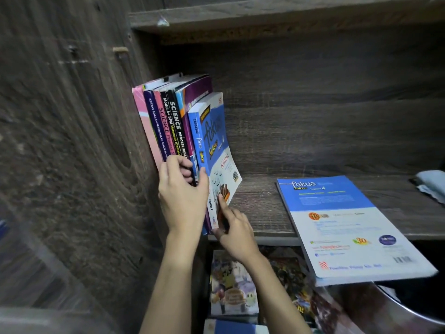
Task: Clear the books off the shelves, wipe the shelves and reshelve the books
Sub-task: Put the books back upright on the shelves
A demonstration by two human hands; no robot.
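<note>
A row of upright books [168, 121] leans against the left wall of a dark wooden shelf [260, 208]. The rightmost one is a blue and white Fokus book [214, 141], tilted with its cover bowing outward. My left hand [180, 194] wraps around the lower spines of the row, thumb on the Fokus book's spine. My right hand [236, 230] presses on the lower front corner of that same book. A second blue Fokus book [349, 227] lies flat on the shelf to the right, hanging over the front edge.
A pale blue cloth [431, 184] lies at the far right of the shelf. Below the shelf sit colourful books or magazines [233, 285]. A shelf board [265, 18] runs overhead. A dark rounded object [390, 307] is at bottom right.
</note>
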